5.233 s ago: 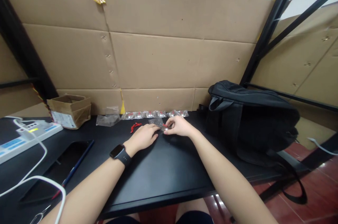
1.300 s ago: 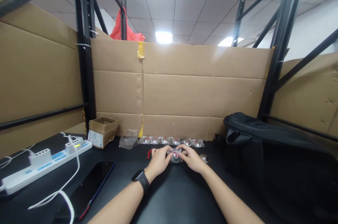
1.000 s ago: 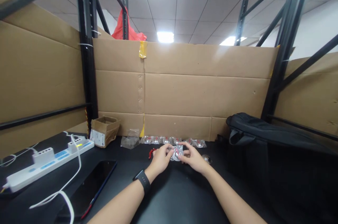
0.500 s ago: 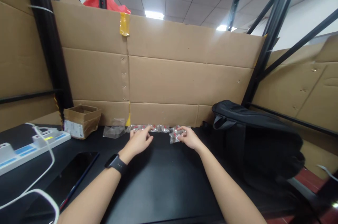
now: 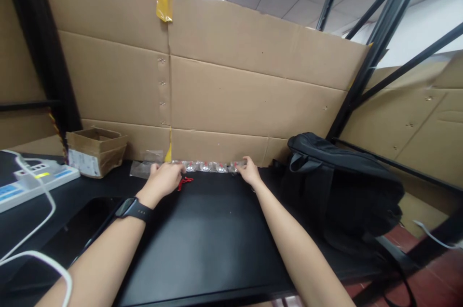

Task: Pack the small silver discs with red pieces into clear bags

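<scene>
A row of several small clear packets (image 5: 206,167) with red and silver parts lies along the foot of the cardboard wall. My right hand (image 5: 248,173) rests at the right end of that row, its fingers closed on the last packet, which they mostly hide. My left hand (image 5: 164,180), with a black smartwatch (image 5: 133,209) on the wrist, lies curled at the left end of the row. Its fingertips pinch a red string (image 5: 185,181). A small heap of empty clear bags (image 5: 142,168) sits just behind its thumb.
A black backpack (image 5: 343,181) fills the right side of the black table (image 5: 202,239). On the left stand an open cardboard box (image 5: 96,150), a white power strip (image 5: 32,181) with a white cable (image 5: 43,259), and a dark phone (image 5: 75,220). A cardboard wall (image 5: 231,90) closes the back.
Both hands held one packet together in the middle. They have parted: the right hand carried the packet to the row's right end, and the left hand moved left to the red string.
</scene>
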`<state>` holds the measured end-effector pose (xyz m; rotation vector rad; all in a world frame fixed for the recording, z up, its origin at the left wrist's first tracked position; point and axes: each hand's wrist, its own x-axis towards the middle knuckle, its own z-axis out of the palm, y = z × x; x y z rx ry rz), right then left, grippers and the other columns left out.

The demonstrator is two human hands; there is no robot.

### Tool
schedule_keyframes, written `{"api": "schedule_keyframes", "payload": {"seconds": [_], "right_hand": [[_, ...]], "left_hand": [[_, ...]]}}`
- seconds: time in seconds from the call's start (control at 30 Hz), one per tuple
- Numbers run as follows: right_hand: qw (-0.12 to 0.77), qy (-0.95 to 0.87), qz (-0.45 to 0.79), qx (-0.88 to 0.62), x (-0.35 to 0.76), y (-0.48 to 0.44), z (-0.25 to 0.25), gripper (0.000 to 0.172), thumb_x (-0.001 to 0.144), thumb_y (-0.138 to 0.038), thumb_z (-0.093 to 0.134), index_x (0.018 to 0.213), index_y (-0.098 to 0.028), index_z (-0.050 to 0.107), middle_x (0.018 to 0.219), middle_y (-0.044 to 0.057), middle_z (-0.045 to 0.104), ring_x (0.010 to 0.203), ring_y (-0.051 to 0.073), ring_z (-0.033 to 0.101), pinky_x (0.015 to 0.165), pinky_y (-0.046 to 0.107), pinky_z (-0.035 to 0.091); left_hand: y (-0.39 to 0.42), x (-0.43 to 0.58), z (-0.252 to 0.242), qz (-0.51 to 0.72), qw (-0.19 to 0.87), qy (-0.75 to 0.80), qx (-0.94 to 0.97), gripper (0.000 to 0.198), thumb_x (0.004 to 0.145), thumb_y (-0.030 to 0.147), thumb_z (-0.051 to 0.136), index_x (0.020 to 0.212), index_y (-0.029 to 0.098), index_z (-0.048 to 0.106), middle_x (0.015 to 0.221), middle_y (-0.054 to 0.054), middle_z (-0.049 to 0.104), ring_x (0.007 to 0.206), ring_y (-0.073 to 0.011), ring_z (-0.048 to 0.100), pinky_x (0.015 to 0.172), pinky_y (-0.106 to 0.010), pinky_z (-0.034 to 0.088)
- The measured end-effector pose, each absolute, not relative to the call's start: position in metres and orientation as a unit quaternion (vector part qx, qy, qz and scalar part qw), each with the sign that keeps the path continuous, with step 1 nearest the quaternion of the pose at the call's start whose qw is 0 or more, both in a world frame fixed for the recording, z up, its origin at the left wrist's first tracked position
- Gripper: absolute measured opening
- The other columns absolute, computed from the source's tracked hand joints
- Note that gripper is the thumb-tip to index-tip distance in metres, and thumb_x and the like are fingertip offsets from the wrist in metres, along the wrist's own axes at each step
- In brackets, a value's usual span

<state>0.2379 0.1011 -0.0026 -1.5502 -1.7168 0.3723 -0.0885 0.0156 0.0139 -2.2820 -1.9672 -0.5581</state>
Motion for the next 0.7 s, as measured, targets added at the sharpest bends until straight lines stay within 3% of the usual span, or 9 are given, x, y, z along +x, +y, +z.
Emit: {"api": "schedule_keyframes", "payload": {"seconds": [0.1,0.2,0.37,0.5,0.6,0.7], "right_hand": [[0.350,-0.718,0.054,-0.599,0.245,0.095,0.003,0.041,0.087,-0.032,0.063,0.126,-0.021,0.056,0.091,0.008,0.071,0.091,0.024,0.066,0.084,0.035,0.046],[0.277,-0.766,0.035,-0.579,0.268,0.083,0.011,0.025,0.087,-0.025,0.061,0.111,-0.020,0.066,0.103,0.010,0.071,0.096,0.024,0.066,0.085,0.033,0.046],[0.121,-0.794,0.132,-0.581,0.301,0.063,0.017,0.052,0.059,-0.022,0.087,0.109,-0.019,0.071,0.108,0.008,0.071,0.094,0.023,0.068,0.082,0.027,0.049],[0.100,-0.779,0.142,-0.602,0.304,0.059,0.016,0.058,0.060,-0.017,0.085,0.116,-0.020,0.069,0.107,0.006,0.072,0.086,0.018,0.069,0.074,0.022,0.048],[0.105,-0.776,0.132,-0.608,0.302,0.059,0.016,0.055,0.060,-0.015,0.083,0.113,-0.020,0.070,0.099,0.005,0.072,0.080,0.017,0.068,0.069,0.022,0.047],[0.109,-0.777,0.126,-0.607,0.305,0.059,0.016,0.050,0.059,-0.016,0.083,0.108,-0.020,0.071,0.093,0.004,0.072,0.077,0.017,0.067,0.066,0.023,0.046]], "left_hand": [[0.019,-0.083,0.006,-0.170,0.048,-0.626,-0.760,0.019,0.085,0.032,0.057,0.097,0.026,0.071,0.111,-0.011,0.072,0.112,-0.0330,0.058,0.094,-0.048,0.033],[0.023,-0.077,-0.005,-0.170,0.078,-0.616,-0.765,0.021,0.086,0.033,0.059,0.101,0.025,0.071,0.122,-0.012,0.068,0.122,-0.0337,0.051,0.096,-0.048,0.033],[0.029,-0.068,-0.017,-0.185,0.085,-0.608,-0.768,0.015,0.087,0.027,0.058,0.084,0.023,0.072,0.106,-0.010,0.072,0.120,-0.0348,0.050,0.098,-0.049,0.029],[0.026,-0.064,-0.016,-0.206,0.104,-0.600,-0.766,0.018,0.090,0.025,0.055,0.082,0.023,0.070,0.104,-0.008,0.072,0.122,-0.0340,0.050,0.096,-0.047,0.028],[0.022,-0.061,-0.012,-0.254,0.128,-0.595,-0.752,0.019,0.094,0.030,0.051,0.090,0.024,0.069,0.110,-0.009,0.071,0.112,-0.0303,0.056,0.093,-0.044,0.031],[0.018,-0.055,-0.005,-0.312,0.086,-0.588,-0.741,0.018,0.095,0.033,0.050,0.097,0.026,0.067,0.105,-0.006,0.073,0.103,-0.0262,0.061,0.091,-0.040,0.034]]}}
